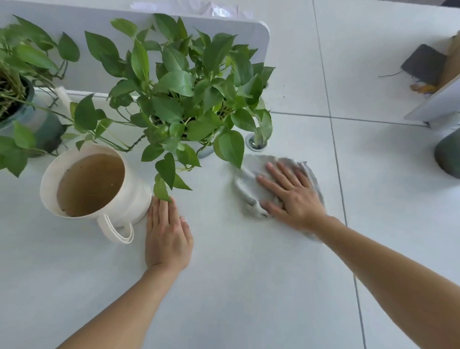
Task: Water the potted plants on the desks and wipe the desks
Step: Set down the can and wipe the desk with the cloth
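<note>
text: none legible | labels: none | signs: none

Three potted plants [174, 94] [7, 93] [454, 153]; one watering can [134, 194]; one grey cloth [247, 180]; two hands [168, 240] [293, 194].

Setting: open-plan office. Evidence:
- White desk [245, 292] butted against neighbouring desktops, with seams [335, 157] showing between them.
- Low white divider screen [72, 38] with a rounded corner, standing along the desk's far edge.
- Second divider panel [442, 103] at the far right edge.
- Round cable grommet [256, 144] set into the desk near the screen's end.
- Loose papers [190, 7] beyond the screen.
- Leafy potted plants [179, 94] at the desk's far left.
</note>
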Tool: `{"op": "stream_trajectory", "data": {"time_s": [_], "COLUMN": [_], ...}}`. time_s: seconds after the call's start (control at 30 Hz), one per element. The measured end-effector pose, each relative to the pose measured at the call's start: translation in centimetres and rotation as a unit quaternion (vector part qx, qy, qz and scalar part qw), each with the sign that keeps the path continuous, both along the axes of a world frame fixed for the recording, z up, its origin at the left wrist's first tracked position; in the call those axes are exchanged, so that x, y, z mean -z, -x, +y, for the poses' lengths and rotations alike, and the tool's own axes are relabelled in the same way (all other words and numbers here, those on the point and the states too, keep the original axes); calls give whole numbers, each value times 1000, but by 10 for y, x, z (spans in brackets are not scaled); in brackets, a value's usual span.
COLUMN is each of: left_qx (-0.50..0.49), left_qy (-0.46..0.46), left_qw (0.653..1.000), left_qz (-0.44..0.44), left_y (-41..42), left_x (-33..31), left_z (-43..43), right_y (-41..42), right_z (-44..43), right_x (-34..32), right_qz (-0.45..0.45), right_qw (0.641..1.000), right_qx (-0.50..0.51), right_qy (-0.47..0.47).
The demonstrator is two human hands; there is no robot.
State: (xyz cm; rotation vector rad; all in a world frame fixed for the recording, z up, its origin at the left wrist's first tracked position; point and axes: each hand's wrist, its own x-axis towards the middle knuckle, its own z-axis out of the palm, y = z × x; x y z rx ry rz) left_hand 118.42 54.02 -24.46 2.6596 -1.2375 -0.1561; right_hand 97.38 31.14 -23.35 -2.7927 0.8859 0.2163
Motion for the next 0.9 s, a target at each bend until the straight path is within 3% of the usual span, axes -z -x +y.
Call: {"op": "stream_trajectory", "data": {"time_s": [0.07, 0.17, 0.23, 0.3, 0.37, 0.5, 0.6, 0.7, 0.8, 0.9], "left_qx": [0, 12, 42, 71, 83, -21, -55, -42, -29, -16], "left_qy": [3, 10, 12, -5, -32, -132, -215, -252, -267, -284], "left_qw": [1000, 1000, 999, 997, 995, 991, 975, 965, 958, 952], "left_qz": [4, 14, 10, 29, 33, 25, 31, 62, 100, 108], "left_y": [2, 4, 5, 12, 17, -5, -20, -27, -32, -35], "left_x": [-1, -4, -8, -14, -22, -33, -28, -29, -32, -33], "left_z": [-2, 1, 22, 57, 96, 149, 169, 165, 165, 167], "right_y": [49, 69, 50, 26, 3, -40, -75, -115, -105, -24], "right_z": [-18, -9, 32, 91, 146, 126, 84, 114, 196, 229], "right_x": [-5, -7, -7, -5, -5, -11, -8, -3, -1, 4], "right_qz": [10, 25, 22, 26, 22, 13, -2, 0, -19, -26], "right_qw": [994, 954, 941, 961, 989, 999, 995, 978, 997, 992], "right_qx": [110, 299, 338, 273, 146, -23, 96, 205, 54, -116], "right_qy": [16, -6, -24, -25, -31, -28, -10, -42, -53, -48]}}
